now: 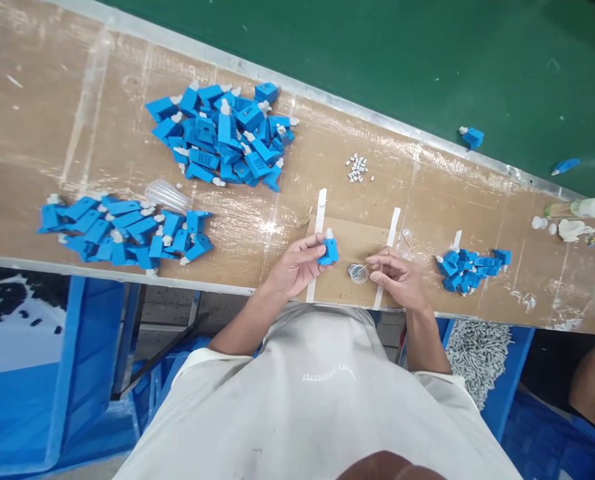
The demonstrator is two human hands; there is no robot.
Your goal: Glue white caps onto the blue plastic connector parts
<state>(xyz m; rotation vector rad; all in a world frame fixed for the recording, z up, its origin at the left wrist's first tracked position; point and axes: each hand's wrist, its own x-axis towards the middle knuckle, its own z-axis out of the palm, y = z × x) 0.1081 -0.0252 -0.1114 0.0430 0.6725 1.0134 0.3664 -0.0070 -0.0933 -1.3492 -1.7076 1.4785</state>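
Observation:
My left hand (pixel 300 265) is closed on a blue plastic part (pixel 330 253) whose white tip points away from me. Just to its right, a small round clear cup (pixel 359 274) with something greyish in it sits on a cardboard piece (pixel 360 233). My right hand (pixel 396 275) is beside the cup, pinching a thin wooden stick (pixel 368 266) that looks like a toothpick. The stick's lower end reaches over the cup; whether it touches the contents cannot be made out. Tiny white cylindrical pieces (pixel 358 169) lie in a loose cluster beyond my hands.
Blue parts form a large pile (pixel 222 133), a nearer left pile (pixel 124 230) and a small right pile (pixel 472 270). A toothpick container (pixel 574 209) lies far right. Below the table edge stand blue bins, one with grey pieces (pixel 478 357). Another person's arm (pixel 594 387) shows at right.

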